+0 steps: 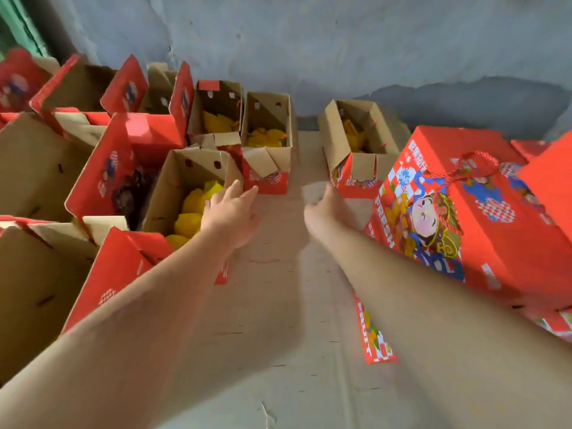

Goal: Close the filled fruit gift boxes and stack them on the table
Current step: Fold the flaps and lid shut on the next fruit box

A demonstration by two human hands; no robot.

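Several open red gift boxes with yellow netted fruit stand on a cardboard-covered table (278, 305). My left hand (230, 212) is open, fingers spread, at the right wall of the nearest open box (185, 193). My right hand (328, 209) is blurred and reaches toward an open box (359, 150) standing apart at the middle right; it holds nothing that I can see. A closed red box with a rope handle and a cartoon figure (470, 218) lies at the right, on top of other red boxes. One more open box (267, 144) stands just beyond my left hand.
More open boxes with raised red flaps fill the left side (93, 97). A grey wall (340, 41) runs along the back. A flat red printed strip (373, 332) lies on the cardboard under my right forearm.
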